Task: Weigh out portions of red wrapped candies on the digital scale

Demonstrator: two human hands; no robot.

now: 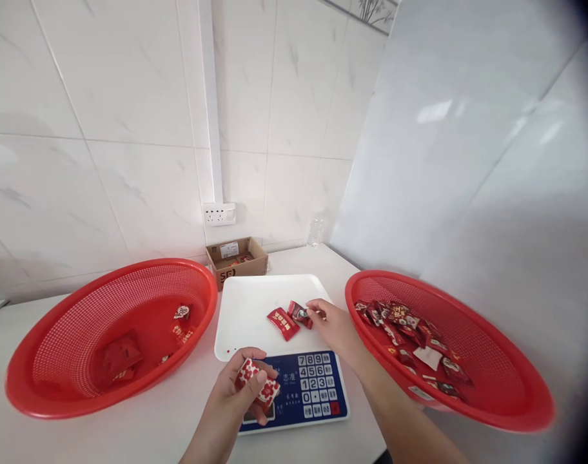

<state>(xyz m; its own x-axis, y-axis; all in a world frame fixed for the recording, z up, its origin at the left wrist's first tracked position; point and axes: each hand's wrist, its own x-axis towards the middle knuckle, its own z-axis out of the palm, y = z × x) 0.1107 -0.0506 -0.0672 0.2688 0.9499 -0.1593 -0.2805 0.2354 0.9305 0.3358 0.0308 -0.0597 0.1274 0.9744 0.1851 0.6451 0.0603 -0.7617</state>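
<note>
My left hand (236,393) is closed around a red and white wrapped candy (258,383), held just over the near left corner of a scale. My right hand (333,327) pinches a dark red candy (300,314) down on the white weighing tray (245,309). A second red candy (283,323) lies on the tray right beside it. The scale's blue keypad (313,385) shows between my two hands.
A red mesh basket (47,341) on the left holds a few red packets. Another red basket (497,386) on the right holds several candies. A small cardboard box (236,260) and a wall socket (219,213) are behind the scale. A white panel leans at right.
</note>
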